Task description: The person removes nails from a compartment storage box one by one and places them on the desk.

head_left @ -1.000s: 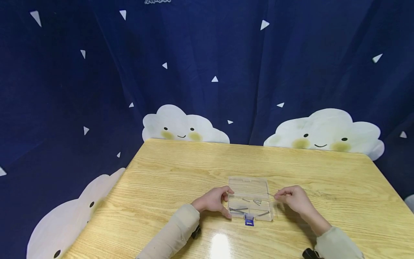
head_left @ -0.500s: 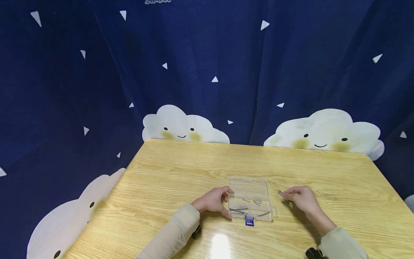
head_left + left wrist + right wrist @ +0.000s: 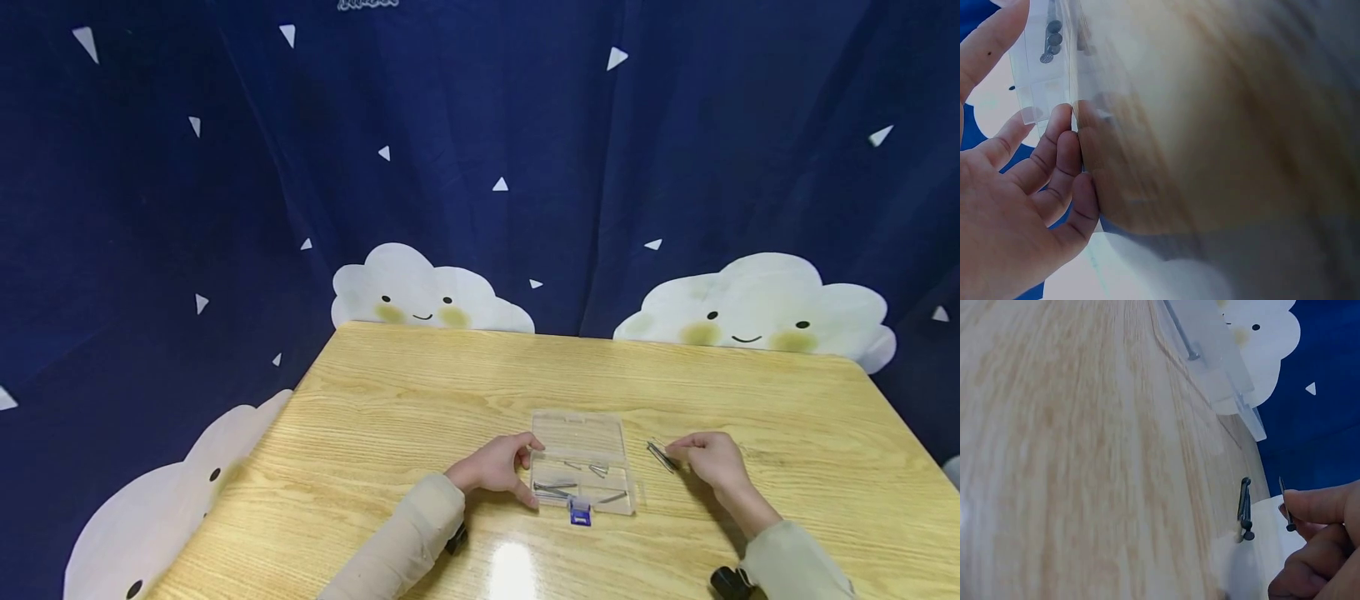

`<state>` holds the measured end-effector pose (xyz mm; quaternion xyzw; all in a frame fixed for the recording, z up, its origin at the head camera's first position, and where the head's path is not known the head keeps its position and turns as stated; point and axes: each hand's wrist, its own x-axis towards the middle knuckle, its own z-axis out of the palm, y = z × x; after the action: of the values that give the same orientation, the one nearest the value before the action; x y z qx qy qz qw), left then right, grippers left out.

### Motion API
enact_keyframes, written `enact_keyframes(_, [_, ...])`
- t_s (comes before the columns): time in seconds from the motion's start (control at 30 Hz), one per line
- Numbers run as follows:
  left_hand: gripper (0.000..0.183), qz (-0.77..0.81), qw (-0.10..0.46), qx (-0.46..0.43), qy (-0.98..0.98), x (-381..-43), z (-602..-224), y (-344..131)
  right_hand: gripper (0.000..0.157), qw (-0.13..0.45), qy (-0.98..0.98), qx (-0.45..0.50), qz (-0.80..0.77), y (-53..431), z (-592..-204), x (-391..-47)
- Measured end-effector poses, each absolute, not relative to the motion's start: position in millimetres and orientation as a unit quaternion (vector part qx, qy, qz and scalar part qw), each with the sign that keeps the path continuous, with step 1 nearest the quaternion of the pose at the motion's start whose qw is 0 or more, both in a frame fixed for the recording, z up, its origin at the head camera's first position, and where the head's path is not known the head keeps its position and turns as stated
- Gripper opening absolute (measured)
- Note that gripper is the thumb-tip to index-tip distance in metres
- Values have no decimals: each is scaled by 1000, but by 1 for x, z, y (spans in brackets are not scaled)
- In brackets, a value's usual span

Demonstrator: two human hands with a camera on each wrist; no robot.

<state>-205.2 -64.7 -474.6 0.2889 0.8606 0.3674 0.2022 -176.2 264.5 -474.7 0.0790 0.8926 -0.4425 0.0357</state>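
Note:
A clear plastic box [image 3: 577,429] lies on the table with its lid folded back and a blue latch [image 3: 580,512] at its front. Its compartments hold several nails [image 3: 555,487]. My left hand [image 3: 495,465] grips the box's left side, thumb at the front corner and fingers farther back. To the right of the box, a few nails [image 3: 1245,509] lie together on the wood. Beside them my right hand [image 3: 711,461] pinches one small nail [image 3: 1290,520] between thumb and forefinger; that nail is too thin to make out clearly in the head view.
The wooden table [image 3: 420,375] extends around the box on all sides. Behind it hangs a dark blue curtain [image 3: 465,108] with white triangles and smiling clouds. Light glares off the table in front of the box.
My right hand has drawn away from the box's right edge, a little to the right. Nails beside its fingertips now show clearly on the table. My left hand stays on the box.

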Motion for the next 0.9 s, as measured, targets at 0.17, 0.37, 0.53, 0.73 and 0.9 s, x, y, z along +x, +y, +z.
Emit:
enact_keyframes(0.17, [68,368,202,292,859,-205,-475,-64,24,41,893,88,-439,269,-480,-178])
enact_keyframes(0.37, [68,364,206,288,861,-204,-475,-65,20,39,897,100,-429,270,-486,-181])
enact_keyframes(0.53, [68,362,204,289,862,-205,-475,-65,22,40,903,96,-418,270,-484,-181])
enact_keyframes(0.73, [69,359,203,287,865,-205,-474,-64,22,38,906,97,-411,268,-485,-182])
enact_keyframes(0.9, [69,359,202,287,865,-205,-475,-64,21,34,909,92,-405,267,-486,-181])
